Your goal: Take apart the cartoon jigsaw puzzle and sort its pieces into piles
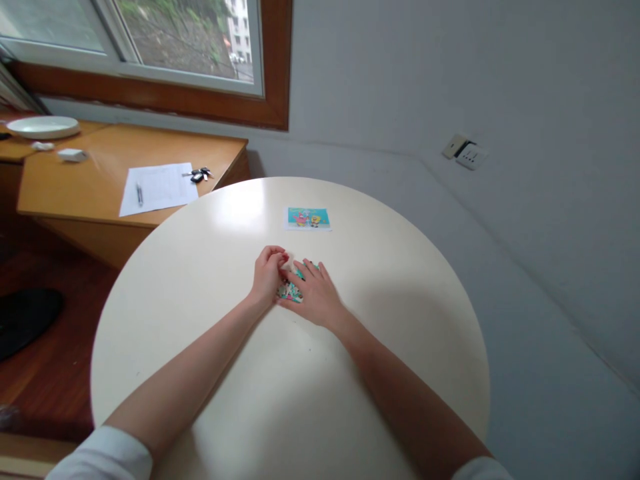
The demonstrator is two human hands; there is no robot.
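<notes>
A small heap of jigsaw puzzle pieces [290, 291], teal, white and pink, lies on the round white table [210, 267]. At the heap's left edge is my left hand [269, 273], its fingers curled in and closed; a pale bit shows by the fingertips, too small to make out. My right hand [316, 293] lies palm down over the heap with its fingers spread, hiding part of it. Just beyond the hands, a picture card [309, 219] with a pink and a yellow cartoon figure on teal lies flat.
On the wooden desk [110, 150] at left are a sheet of paper [163, 187] with a pen [139, 194], keys [199, 175], a white box [72, 155] and a white plate [43, 127]. A wall with a socket [471, 155] borders the table's right side.
</notes>
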